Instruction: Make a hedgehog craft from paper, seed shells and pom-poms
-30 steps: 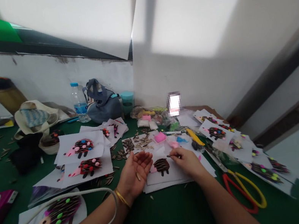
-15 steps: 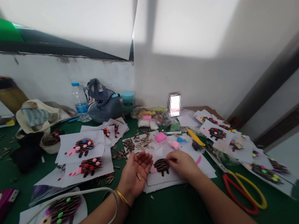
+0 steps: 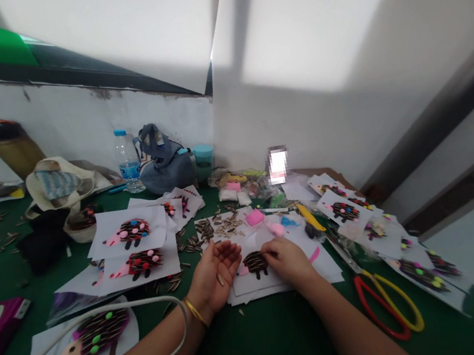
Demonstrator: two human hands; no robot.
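The right grip hides one edge of the brown hedgehog; whether it grasps anything cannot be told. Opposite, the unclenched left grip cradles a seed.

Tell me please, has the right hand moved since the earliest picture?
Yes. The right hand has moved slightly left, closer to the brown hedgehog beside it, which has stayed in place.
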